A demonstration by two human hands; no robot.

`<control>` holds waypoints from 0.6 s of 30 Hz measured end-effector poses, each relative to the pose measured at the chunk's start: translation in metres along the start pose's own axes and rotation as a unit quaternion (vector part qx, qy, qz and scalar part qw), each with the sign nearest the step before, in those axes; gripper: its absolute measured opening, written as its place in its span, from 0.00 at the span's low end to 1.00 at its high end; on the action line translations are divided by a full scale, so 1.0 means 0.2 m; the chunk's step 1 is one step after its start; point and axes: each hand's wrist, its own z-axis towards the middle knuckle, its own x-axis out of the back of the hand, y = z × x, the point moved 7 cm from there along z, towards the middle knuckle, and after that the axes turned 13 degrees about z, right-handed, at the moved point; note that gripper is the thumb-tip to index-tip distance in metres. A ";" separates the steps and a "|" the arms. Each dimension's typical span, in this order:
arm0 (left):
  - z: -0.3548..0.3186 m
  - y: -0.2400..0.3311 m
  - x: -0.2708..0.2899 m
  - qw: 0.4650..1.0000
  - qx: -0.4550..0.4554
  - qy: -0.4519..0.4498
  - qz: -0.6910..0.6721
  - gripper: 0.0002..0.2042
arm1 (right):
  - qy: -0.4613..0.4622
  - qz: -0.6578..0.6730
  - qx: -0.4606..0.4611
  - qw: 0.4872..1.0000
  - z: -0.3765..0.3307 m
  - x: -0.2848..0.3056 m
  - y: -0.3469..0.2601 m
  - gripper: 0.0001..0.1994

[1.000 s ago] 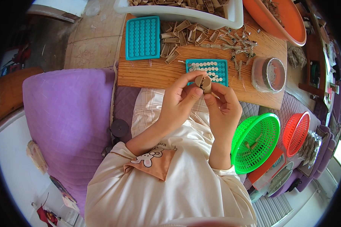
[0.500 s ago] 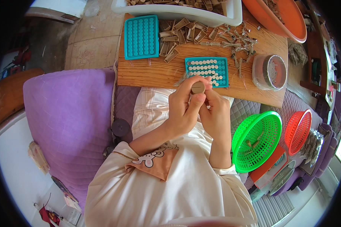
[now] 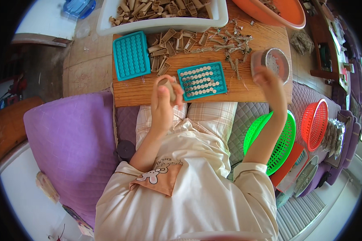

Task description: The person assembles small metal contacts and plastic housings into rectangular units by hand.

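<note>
My left hand (image 3: 161, 105) is closed round a hollow brown tube (image 3: 167, 86), held upright by the near edge of the table. Just right of it lies a small teal tray (image 3: 219, 73) with rows of round white pieces in its cells; the cells along its right side hold none. My right hand (image 3: 268, 81), smeared by motion, is at the near side of a round see-through tub (image 3: 258, 59). Its fingers are too blurred to read, and I cannot make out anything in them.
On the wooden table (image 3: 136, 91) lie another teal tray (image 3: 130, 55), loose brown pieces (image 3: 171, 47) and tangled strands with small metal bits (image 3: 233, 45). Behind are a white bin (image 3: 165, 25) of brown pieces and an orange basin (image 3: 265, 18). Green (image 3: 251, 130) and red (image 3: 314, 124) baskets stand right.
My hands have parted. The left moved left with the brown tube, now tipped to show its hollow end; the right let go of it and swung right to the tub. The view has shifted.
</note>
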 end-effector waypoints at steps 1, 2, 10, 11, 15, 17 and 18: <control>0.00 -0.03 0.00 0.999 0.021 -0.046 -0.012 0.20 | 0.069 -0.040 -0.014 0.997 0.06 0.13 0.06 0.09; 0.00 -0.04 -0.01 0.999 0.042 -0.028 -0.008 0.22 | 0.121 -0.076 -0.017 0.990 0.12 0.23 0.13 0.09; -0.02 0.00 -0.18 0.989 0.026 -0.116 0.088 0.19 | 0.155 -0.347 -0.084 0.921 0.41 0.31 0.41 0.11; -0.02 0.00 -0.19 0.990 0.038 -0.118 0.069 0.18 | 0.162 -0.324 -0.054 0.930 0.40 0.32 0.38 0.11; -0.03 -0.04 -0.19 0.987 0.081 -0.137 0.008 0.15 | 0.184 -0.108 -0.055 0.975 0.32 0.42 0.43 0.10; -0.04 -0.03 -0.18 0.984 0.123 -0.123 -0.040 0.16 | 0.198 -0.033 -0.060 0.978 0.25 0.35 0.26 0.08; -0.05 -0.04 -0.19 0.975 0.162 -0.117 -0.093 0.16 | 0.212 0.055 -0.034 0.975 0.21 0.35 0.21 0.07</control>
